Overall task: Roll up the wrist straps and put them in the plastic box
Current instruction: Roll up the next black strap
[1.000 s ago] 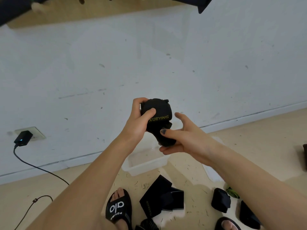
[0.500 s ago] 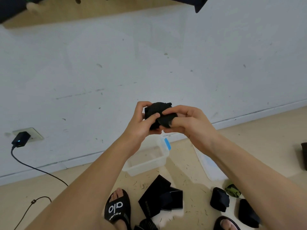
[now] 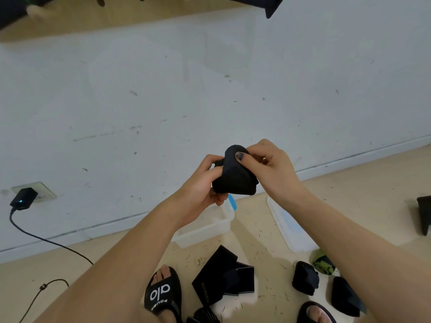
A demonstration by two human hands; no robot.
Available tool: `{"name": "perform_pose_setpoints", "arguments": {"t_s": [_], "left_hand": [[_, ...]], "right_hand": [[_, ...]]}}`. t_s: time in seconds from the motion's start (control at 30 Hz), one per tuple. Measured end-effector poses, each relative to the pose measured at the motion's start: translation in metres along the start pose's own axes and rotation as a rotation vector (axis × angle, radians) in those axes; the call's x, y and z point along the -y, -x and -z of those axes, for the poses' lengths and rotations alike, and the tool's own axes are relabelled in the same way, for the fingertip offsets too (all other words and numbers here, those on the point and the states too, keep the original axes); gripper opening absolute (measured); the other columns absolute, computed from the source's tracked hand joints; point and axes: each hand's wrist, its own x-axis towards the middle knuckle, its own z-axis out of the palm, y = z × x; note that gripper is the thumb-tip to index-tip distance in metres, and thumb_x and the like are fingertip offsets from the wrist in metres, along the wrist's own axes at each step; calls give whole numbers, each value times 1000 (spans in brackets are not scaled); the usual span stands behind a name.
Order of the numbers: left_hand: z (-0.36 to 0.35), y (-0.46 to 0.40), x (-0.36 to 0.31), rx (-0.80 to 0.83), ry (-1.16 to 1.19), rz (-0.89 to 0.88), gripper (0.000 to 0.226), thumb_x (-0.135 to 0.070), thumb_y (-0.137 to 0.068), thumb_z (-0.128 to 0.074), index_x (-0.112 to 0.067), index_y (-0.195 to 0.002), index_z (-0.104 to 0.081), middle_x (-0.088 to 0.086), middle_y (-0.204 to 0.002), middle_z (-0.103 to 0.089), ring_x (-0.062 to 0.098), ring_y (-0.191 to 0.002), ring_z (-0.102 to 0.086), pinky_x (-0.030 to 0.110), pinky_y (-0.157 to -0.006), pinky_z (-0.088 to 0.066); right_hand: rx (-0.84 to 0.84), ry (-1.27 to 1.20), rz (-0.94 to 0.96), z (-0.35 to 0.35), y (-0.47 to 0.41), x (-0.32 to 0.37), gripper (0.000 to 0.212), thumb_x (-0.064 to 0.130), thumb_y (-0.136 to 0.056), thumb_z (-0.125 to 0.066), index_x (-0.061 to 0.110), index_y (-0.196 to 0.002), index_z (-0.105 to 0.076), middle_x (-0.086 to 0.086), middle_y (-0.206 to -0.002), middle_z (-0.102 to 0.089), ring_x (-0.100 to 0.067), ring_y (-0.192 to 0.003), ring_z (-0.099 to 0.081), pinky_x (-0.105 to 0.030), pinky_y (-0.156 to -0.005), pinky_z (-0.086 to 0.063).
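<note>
— What are the hands doing?

— Both hold one rolled black wrist strap (image 3: 235, 178) in the air, above the plastic box (image 3: 205, 229). The left hand (image 3: 200, 185) is curled round the roll's left side and underside. The right hand (image 3: 270, 169) grips it from the right, thumb with a dark-painted nail pressed on top of the outer wrap, fingers curled behind.

— And the box?

— Clear, on the floor by the wall, partly hidden behind the left forearm, with a blue latch at its right end. What is in it I cannot tell. Its lid (image 3: 289, 227) lies on the floor just to the right.

— Other straps?

— An unrolled black strap (image 3: 221, 276) lies flat on the floor near the feet. Two dark rolled bundles (image 3: 305, 277) sit to the right, beside a green and black one (image 3: 323, 264).

— Any writing?

— The black slide sandal (image 3: 163, 294) on the left foot reads "alo" in white. The small white print below it is too small to make out.
</note>
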Motion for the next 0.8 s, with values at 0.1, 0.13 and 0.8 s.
{"name": "perform_pose_setpoints", "arguments": {"t_s": [0.1, 0.13, 0.8], "left_hand": [[-4, 0, -1, 6, 11, -11, 17, -22, -106, -45, -19, -120, -54, 7, -83, -54, 20, -59, -46, 32, -59, -38], [-5, 0, 0, 8, 16, -16, 17, -23, -107, -43, -19, -119, -54, 7, -83, -54, 20, -59, -45, 33, -59, -37], [-52, -6, 13, -91, -228, -100, 18, -41, -101, -53, -24, -96, -54, -2, -88, -61, 16, -71, -55, 30, -59, -43]], "right_hand": [[-44, -90, -39, -8, 2, -1, 16, 25, -99, -67, 30, -86, -75, 3, -106, -58, -13, -100, -62, -29, -86, -52], [-57, -121, -58, -10, 3, -1, 15, 25, -100, -66, 28, -88, -75, 4, -108, -60, -12, -103, -63, -28, -88, -51], [-268, -377, -443, -9, 21, -11, 13, 15, -94, -62, 23, -102, -67, -3, -102, -70, -28, -96, -73, -46, -85, -62]]}}
